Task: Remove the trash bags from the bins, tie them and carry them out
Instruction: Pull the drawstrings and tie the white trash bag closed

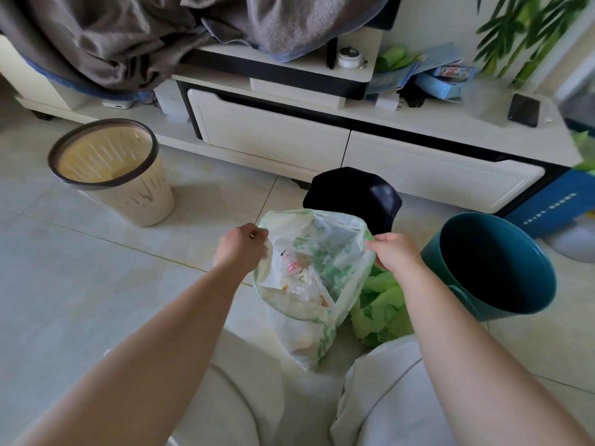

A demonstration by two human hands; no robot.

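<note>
A thin white trash bag with green print [314,284] hangs open between my hands, above the floor in front of my knees. Wrappers and scraps show inside it. My left hand [241,247] pinches the bag's left rim. My right hand [394,251] pinches its right rim. A beige slotted bin with a dark rim [111,170] stands at the left with no bag in it. A teal bin [492,267] leans at the right, its inside dark and without a liner. More green bag material [381,312] lies on the floor under my right forearm.
A black object [354,196] sits on the tile floor just behind the bag. A low white cabinet with drawers [322,136] runs across the back, draped with grey cloth [128,37]. A phone [524,110] lies on its right end. A blue box [553,204] leans at the far right.
</note>
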